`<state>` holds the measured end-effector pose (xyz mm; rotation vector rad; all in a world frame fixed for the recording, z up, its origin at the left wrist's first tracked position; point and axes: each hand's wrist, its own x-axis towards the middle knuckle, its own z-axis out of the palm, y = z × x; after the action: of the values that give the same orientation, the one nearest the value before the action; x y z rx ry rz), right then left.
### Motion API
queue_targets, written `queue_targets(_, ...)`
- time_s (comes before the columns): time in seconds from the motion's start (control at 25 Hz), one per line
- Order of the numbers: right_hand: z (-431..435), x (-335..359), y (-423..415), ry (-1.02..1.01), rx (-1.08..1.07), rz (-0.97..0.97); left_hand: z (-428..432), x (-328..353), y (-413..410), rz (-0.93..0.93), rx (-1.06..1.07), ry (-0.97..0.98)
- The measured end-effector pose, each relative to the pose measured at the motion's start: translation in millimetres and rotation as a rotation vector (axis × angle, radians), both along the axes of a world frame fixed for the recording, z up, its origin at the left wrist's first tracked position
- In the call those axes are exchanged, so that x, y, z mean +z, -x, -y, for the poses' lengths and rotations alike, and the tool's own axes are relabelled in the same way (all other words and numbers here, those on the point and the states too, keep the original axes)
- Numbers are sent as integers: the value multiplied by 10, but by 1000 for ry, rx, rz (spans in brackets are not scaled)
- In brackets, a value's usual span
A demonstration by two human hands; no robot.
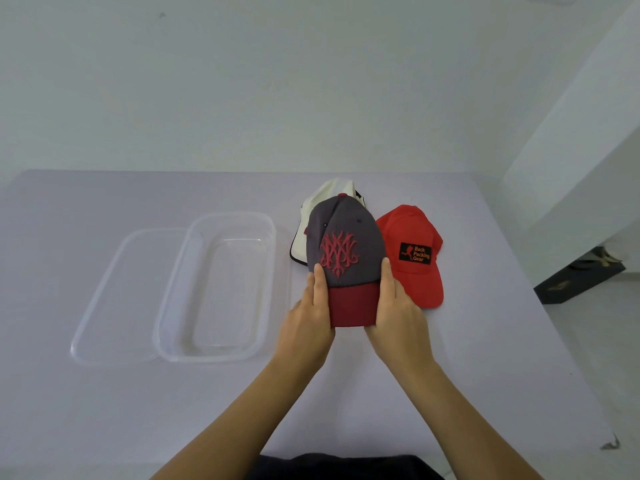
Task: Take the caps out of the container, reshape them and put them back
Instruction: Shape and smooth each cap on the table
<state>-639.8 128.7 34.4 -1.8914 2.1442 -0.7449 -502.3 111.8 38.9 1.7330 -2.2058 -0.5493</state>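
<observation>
**Grey cap held by its brim for shaping, container standing empty**

Head view: A grey fabric cap with a dark red brim and red embroidered emblem (344, 251) is held up in front of the person, crown facing away and brim pointing toward the body. The brim is pinched at its two edges: the left hand (310, 315) is closed on the left edge and the right hand (398, 311) on the right edge, with fingers laid along the sides where brim meets crown. Such a two-sided hold is judged to serve the reshaping step, since it lets the brim be curved evenly and the crown kept rounded.

Behind the held cap, a cream-white fabric cap with dark trim (325, 206) lies on the pale lilac bench (485, 341), partly hidden. Just beside it to the right, a bright red fabric cap with a black patch (412, 251) rests on the bench, brim toward the person. Whether the two touch cannot be told.

To the left, a clear rectangular plastic container (173, 320) stands open and empty on the bench, with its clear flat lid (104, 306) lying partly under its left side. All three caps are thus seen outside the container, so the returning step is judged not yet begun. The container is kept near, presumably so that each shaped cap can be set back with little reach.
</observation>
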Motion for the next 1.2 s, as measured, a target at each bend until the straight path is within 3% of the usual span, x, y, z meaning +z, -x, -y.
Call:
queue_targets(0.24, -5, 124, -90, 56, 60, 259, -75, 23, 42, -254, 26, 31)
queue_targets(0.44, 17, 109, -8, 78, 13, 241, 51, 33, -26, -268, 54, 137)
queue_targets(0.6, -47, 160, -95, 96, 66, 386, -65, 36, 16, -473, 59, 121)
queue_targets(0.76, -76, 47, -57, -2, 10, 249, -16, -43, -94, -380, 109, 129)
queue_targets(0.92, -145, 83, -215, 23, 125, 561, -128, 3, -69, -585, 125, 12)
queue_targets(1.12, -181, 30, 7, 184, 139, 327, 81, 16, -417, -425, -140, -50)
queue_targets(1.2, -212, 42, 74, 242, 174, 254, 284, 132, -568, -528, -40, -104)
